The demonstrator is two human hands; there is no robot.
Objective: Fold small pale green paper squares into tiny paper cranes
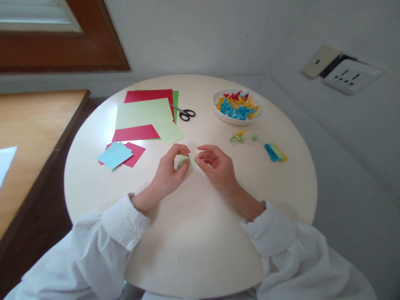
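Observation:
Over the middle of the table, my left hand [173,166] pinches a small folded piece of light green paper [191,161] between thumb and fingers, hiding part of it. From the other side my right hand [217,166] meets the paper's right edge with its thumb and a curled finger, while its index finger is held apart above. The exact shape of the fold is too small to make out. To the right of my hands lie light green folded paper cranes [237,139] with a yellow one [241,133], and another small green one [255,136].
A white dish [239,122] holds many red, yellow and blue cranes. Black-handled scissors [186,114] rest beside large red and green sheets [142,113]. Cut blue squares [115,156] overlap red squares [136,154] at left. Blue and yellow folded strips [275,153] lie right.

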